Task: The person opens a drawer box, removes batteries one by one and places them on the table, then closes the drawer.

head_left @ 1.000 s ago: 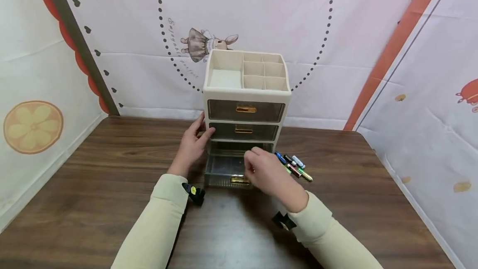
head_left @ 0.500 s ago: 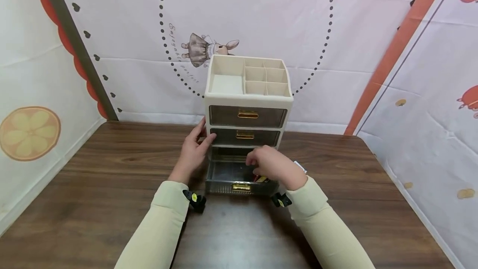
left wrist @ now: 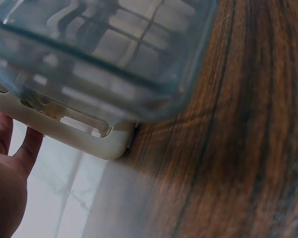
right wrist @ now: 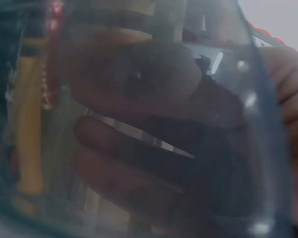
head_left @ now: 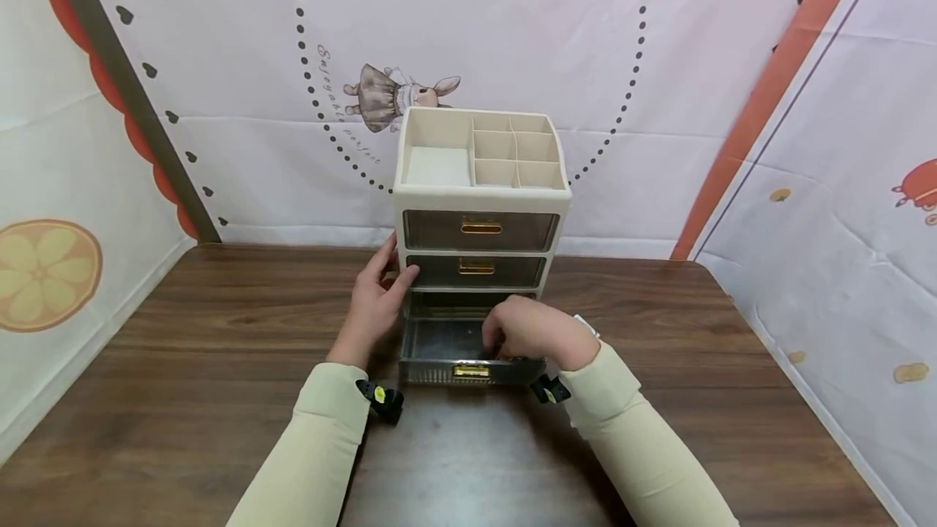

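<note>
A cream desktop drawer cabinet [head_left: 483, 200] stands on the table, its bottom drawer [head_left: 439, 372] pulled out. My left hand [head_left: 369, 307] rests against the cabinet's left side, thumb at the front edge by the second drawer. In the left wrist view, fingers [left wrist: 30, 146] touch the cabinet near the clear drawer. My right hand [head_left: 530, 328] reaches into the right part of that drawer. Through the drawer wall, the right wrist view shows slightly parted fingers [right wrist: 104, 139], with a yellow cylinder [right wrist: 30, 124] and a red piece [right wrist: 53, 54] beyond their tips.
A white small cylinder [head_left: 586, 324] peeks out behind the right wrist; the forearm hides the table around it. Two upper drawers [head_left: 477, 271] with gold handles are closed. The cabinet top [head_left: 442, 165] has dividers. A printed cloth [head_left: 241, 153] hangs around the wooden table [head_left: 241, 348].
My right hand has moved down into the bottom drawer, which held a red and yellow item beneath it half a second ago. My left hand has kept its place on the cabinet.
</note>
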Available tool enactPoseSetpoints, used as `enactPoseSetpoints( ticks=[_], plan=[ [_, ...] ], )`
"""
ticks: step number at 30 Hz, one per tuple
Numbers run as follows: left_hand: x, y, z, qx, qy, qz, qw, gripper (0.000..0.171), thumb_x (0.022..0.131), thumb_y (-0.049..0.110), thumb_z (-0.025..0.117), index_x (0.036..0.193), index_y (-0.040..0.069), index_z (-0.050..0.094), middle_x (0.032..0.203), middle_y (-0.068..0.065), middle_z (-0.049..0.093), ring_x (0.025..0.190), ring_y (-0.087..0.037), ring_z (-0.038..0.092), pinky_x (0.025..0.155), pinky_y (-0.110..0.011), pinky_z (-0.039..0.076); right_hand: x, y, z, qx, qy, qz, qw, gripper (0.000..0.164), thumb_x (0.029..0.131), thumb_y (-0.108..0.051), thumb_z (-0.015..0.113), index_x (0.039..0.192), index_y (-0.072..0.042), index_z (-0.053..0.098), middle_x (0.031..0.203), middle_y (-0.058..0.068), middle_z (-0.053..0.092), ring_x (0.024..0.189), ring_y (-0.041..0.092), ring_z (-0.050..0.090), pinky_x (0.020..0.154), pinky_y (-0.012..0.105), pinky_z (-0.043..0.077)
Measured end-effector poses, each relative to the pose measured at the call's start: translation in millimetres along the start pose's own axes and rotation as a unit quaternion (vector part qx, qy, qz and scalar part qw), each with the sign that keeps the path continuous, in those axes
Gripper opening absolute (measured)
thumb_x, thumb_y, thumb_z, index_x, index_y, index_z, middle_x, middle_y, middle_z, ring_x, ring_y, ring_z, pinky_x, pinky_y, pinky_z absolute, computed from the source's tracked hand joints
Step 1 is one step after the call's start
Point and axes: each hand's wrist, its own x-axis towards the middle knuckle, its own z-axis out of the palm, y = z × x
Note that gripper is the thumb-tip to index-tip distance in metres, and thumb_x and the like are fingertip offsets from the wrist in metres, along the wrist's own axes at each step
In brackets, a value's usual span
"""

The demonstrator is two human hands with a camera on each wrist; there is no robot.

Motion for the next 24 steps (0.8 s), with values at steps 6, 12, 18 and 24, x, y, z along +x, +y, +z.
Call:
enactPoseSetpoints(
  ticks=[6, 12, 18, 24],
  plan=[
    [-0.6, 4.6, 5.1, 0.019, -0.006, -0.014, 0.9997, 0.062, 0.098, 0.015, 0.057, 0.153, 0.010, 0.029, 0.137, -0.021, 0.052, 0.119, -0.028, 0.053, 0.096, -0.044, 0.048, 4, 3, 8, -0.015, -0.027, -0.025, 0.999, 0.028, 0.083, 0.002, 0.067, 0.072, -0.024, 0.070, 0.073, -0.012, 0.065, 0.065, 0.004, 0.054, 0.060, 0.023, 0.047],
    [6.8, -7.1, 7.8, 0.018, 0.002, 0.002, 0.9998, 0.062, 0.098, 0.016, 0.057, 0.153, 0.013, 0.029, 0.134, -0.022, 0.053, 0.119, -0.030, 0.053, 0.096, -0.048, 0.047, 8, 5, 9, -0.021, -0.008, -0.034, 0.999, 0.025, 0.084, 0.003, 0.066, 0.078, -0.022, 0.070, 0.074, -0.010, 0.064, 0.067, 0.005, 0.053, 0.064, 0.024, 0.047],
    [8.6, -33.0, 7.6, 0.024, 0.013, 0.000, 0.9996, 0.062, 0.098, 0.025, 0.059, 0.153, 0.025, 0.030, 0.135, -0.014, 0.055, 0.115, -0.022, 0.054, 0.092, -0.035, 0.050, 12, 6, 12, -0.020, -0.007, -0.051, 0.998, 0.016, 0.088, -0.005, 0.068, 0.087, -0.020, 0.073, 0.083, -0.008, 0.068, 0.074, 0.002, 0.058, 0.068, 0.023, 0.050],
    [8.5, -34.5, 4.7, 0.023, 0.020, -0.008, 0.9995, 0.062, 0.097, 0.027, 0.058, 0.152, 0.029, 0.030, 0.136, -0.012, 0.055, 0.116, -0.020, 0.053, 0.088, -0.019, 0.047, 9, 6, 5, -0.022, 0.038, -0.070, 0.997, 0.009, 0.088, -0.013, 0.069, 0.090, -0.021, 0.071, 0.088, -0.009, 0.063, 0.076, 0.003, 0.056, 0.070, 0.022, 0.049]
  ],
)
